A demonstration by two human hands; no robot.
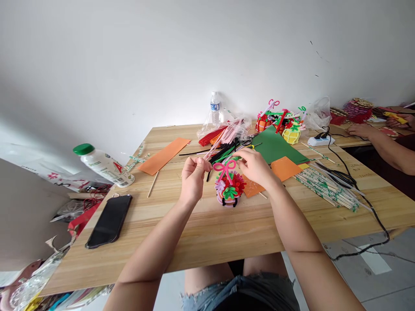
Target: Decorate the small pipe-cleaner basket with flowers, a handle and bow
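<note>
A small pipe-cleaner flower basket (229, 192) stands on the table between my hands, with red, lilac and green flowers. A pink pipe-cleaner bow (224, 169) rises from its top. At its left, my left hand (193, 176) is closed in a pinch, its fingertips near the bow's left loop. Pale pink pipe cleaners (212, 149) run up to these fingers from the pile behind. My right hand (254, 165) is on the other side, fingers bent inward close to the bow and a green piece. What its fingertips hold is too small to make out.
Behind lie bundled red pipe cleaners (210, 137), green sheet (280, 147) and finished baskets (292, 134). To the right are wrapped sticks (327, 188), a power strip (320, 140) and another person's arm (389, 147). A phone (109, 221) and white bottle (105, 166) stand left.
</note>
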